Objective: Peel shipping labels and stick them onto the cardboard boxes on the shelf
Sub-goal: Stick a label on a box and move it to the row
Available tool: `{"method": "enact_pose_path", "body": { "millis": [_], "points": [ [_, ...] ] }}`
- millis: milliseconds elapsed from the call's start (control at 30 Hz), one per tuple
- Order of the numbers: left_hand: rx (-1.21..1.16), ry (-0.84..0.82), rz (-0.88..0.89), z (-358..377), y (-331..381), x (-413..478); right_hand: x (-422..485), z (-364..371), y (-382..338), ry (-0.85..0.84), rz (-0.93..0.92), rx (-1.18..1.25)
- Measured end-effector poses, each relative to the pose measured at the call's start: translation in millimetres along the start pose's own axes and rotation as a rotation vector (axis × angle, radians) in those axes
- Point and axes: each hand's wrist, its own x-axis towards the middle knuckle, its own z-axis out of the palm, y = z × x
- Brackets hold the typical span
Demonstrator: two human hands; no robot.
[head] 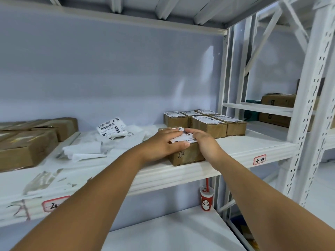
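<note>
- On the shelf [262,142] near its front edge, left hand [161,142] and right hand [204,141] lie flat, fingers straight, pressing a shipping label [184,135] onto a cardboard box [186,154], probably to seat the adhesive.
- Labelled boxes [208,122] sit grouped behind it; backing paper [81,151] lies to the left.

The left end of the shelf [262,142] is being blocked by brown boxes [27,145]. Its middle is being cluttered by loose backing paper [87,151], and its back right is being occupied by labelled boxes [208,122]. Open passage is being left along the front right edge, beside the upright post [308,124].
</note>
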Motion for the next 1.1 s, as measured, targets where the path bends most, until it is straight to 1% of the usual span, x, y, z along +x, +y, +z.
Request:
{"method": "enact_pose_path", "body": {
  "millis": [100,167,233,300,333,433,533,667,800,933,1033,1100],
  "points": [
    [-0.025,0.101,0.017,9,-4,-6,-2,1,-1,-0.001,0.010,-0.017],
    [0.057,0.143,0.023,11,-6,-8,-4,-1,-2,-0.026,0.000,-0.007],
    [0.103,0.222,0.035,12,-8,-11,-6,-6,0,-0.106,0.013,0.052],
    [0.070,0.284,0.021,12,-10,-13,-7,-10,-1,-0.182,0.052,0.067],
    [0.050,0.296,0.001,12,-11,-13,-7,-10,-2,-0.192,0.064,0.054],
    [0.048,0.295,-0.069,10,-14,-5,-7,-9,-6,-0.167,0.048,0.052],
    [0.052,0.280,-0.118,8,-13,8,-6,-5,-5,-0.085,0.004,0.004],
    [0.035,0.280,-0.153,8,-16,25,2,0,8,0.086,-0.041,-0.228],
    [-0.044,0.257,-0.149,10,-22,43,15,-6,7,0.197,-0.071,-0.473],
    [0.035,0.257,-0.131,17,-26,70,34,-15,8,0.285,-0.108,-0.737],
    [0.122,0.282,-0.114,27,-28,87,48,-20,18,0.357,-0.215,-0.959],
    [0.146,0.311,-0.094,32,-29,90,53,-24,24,0.373,-0.243,-0.995]
  ]
}}
